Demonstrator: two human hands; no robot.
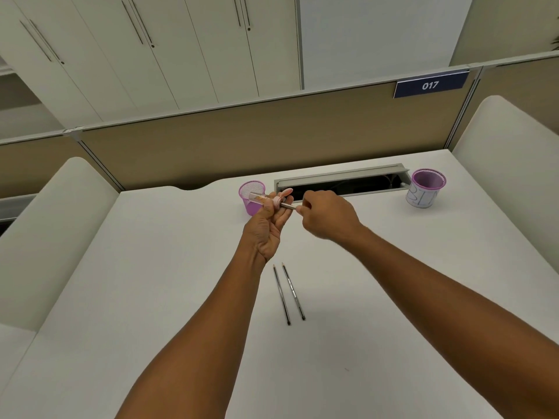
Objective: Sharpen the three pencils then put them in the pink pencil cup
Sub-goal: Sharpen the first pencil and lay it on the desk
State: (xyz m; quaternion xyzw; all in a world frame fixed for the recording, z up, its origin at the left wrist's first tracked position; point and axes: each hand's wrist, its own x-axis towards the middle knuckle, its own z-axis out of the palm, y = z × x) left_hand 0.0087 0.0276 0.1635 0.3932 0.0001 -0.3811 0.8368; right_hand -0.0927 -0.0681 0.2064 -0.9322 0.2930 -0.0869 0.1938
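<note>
My left hand [267, 225] holds a sharpener [266, 199] with a clear barrel and a pink cap, raised above the white desk. My right hand [328, 214] grips a dark pencil [289, 206] whose tip is pushed into the sharpener's pink end. Two more dark pencils [289, 293] lie side by side on the desk below my hands, tips pointing away from me. The pink mesh pencil cup [249, 196] stands just behind my left hand, partly hidden by the sharpener.
A second pink cup wrapped in white paper with blue writing [426, 189] stands at the far right. An open grey cable tray [341, 181] runs along the desk's back edge. Padded white dividers [511, 164] flank both sides.
</note>
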